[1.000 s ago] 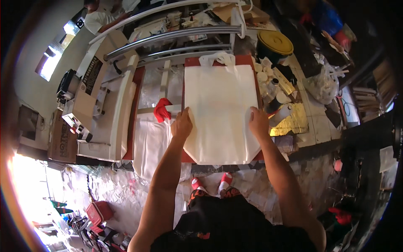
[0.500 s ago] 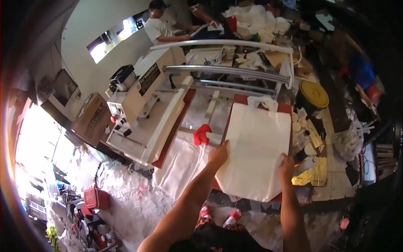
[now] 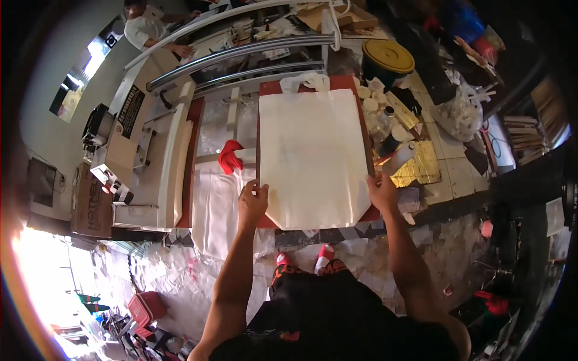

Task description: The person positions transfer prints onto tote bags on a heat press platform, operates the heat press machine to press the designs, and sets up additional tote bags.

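Observation:
A flat white tote bag (image 3: 314, 156) lies on a red board (image 3: 361, 123), its loop handles (image 3: 304, 82) bunched past the far end. The bag's two near corners slant inward. My left hand (image 3: 253, 203) is closed at its lower left edge, thumb and fingers pinching there. Across from it, my right hand (image 3: 383, 191) pinches the lower right edge in the same way. Whether the fingers also touch the board beneath is hidden. Left of the bag, a bunched red cloth (image 3: 230, 157) rests on the frame above another white sheet (image 3: 217, 207).
A pale press machine (image 3: 129, 156) with metal rollers (image 3: 241, 51) stands left and beyond. To the right are bottles and jars (image 3: 388, 126), gold foil (image 3: 421, 165) and a yellow-lidded bucket (image 3: 388, 57). A co-worker (image 3: 144, 27) is at the far left. Scraps litter the floor.
My view has turned right and downward, so the machine and co-worker sit farther left. The bag now lies straighter before me, with both hands still at its side edges.

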`<state>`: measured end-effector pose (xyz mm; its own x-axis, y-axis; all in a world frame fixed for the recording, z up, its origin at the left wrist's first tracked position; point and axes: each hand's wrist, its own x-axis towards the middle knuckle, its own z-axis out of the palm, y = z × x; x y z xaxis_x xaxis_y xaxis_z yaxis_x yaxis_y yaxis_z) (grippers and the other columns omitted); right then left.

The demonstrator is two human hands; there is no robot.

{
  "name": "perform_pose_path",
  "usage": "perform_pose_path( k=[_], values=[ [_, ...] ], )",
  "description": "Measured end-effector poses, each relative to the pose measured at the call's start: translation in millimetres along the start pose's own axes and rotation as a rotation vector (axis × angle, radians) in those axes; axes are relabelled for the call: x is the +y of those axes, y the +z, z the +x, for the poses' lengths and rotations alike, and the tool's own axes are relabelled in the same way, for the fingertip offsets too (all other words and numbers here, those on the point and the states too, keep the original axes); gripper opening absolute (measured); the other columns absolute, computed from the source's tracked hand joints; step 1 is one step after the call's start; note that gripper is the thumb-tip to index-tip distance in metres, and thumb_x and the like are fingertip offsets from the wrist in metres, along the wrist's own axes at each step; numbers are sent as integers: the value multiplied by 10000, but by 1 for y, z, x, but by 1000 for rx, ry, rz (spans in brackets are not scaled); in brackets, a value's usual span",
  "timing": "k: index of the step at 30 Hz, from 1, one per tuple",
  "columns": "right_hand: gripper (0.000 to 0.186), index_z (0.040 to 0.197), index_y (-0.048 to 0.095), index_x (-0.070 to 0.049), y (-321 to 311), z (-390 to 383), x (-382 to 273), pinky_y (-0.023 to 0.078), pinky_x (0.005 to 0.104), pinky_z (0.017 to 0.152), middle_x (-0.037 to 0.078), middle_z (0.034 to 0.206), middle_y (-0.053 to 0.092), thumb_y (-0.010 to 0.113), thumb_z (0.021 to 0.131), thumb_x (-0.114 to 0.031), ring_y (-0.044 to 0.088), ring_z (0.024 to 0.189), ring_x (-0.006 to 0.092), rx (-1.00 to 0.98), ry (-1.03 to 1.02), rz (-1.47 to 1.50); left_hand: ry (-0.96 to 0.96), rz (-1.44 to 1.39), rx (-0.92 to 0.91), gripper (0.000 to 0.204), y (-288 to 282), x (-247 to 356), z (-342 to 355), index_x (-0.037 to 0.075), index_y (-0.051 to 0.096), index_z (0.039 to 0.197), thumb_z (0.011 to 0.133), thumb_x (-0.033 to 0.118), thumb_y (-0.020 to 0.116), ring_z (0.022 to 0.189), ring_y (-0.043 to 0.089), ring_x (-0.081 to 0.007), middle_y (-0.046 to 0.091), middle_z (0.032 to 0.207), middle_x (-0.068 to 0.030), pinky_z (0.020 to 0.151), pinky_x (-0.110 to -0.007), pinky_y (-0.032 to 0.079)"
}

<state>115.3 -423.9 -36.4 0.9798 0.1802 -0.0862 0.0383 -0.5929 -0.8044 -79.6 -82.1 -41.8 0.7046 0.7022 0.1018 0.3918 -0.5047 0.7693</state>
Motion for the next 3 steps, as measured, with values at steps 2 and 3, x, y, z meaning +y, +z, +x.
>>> perform_pose_path(
  k=[2,3],
  values=[
    [369,1085,609,9,3,-10,8,514,400,847,186,1042,669,732,855,-253,652,994,317,-30,-3,7,-25,12,-1,435,0,10,-12,6,622,1161,836,263,754,777,645,-241,646,836,-106,710,-378,520],
    [370,1078,611,7,8,-14,12,516,391,852,198,1088,669,730,861,-268,655,1023,320,-71,-11,15,-16,47,2,463,-1,8,-16,20,621,1183,834,289,763,766,650,-243,657,831,-106,718,-367,521]
  ],
)
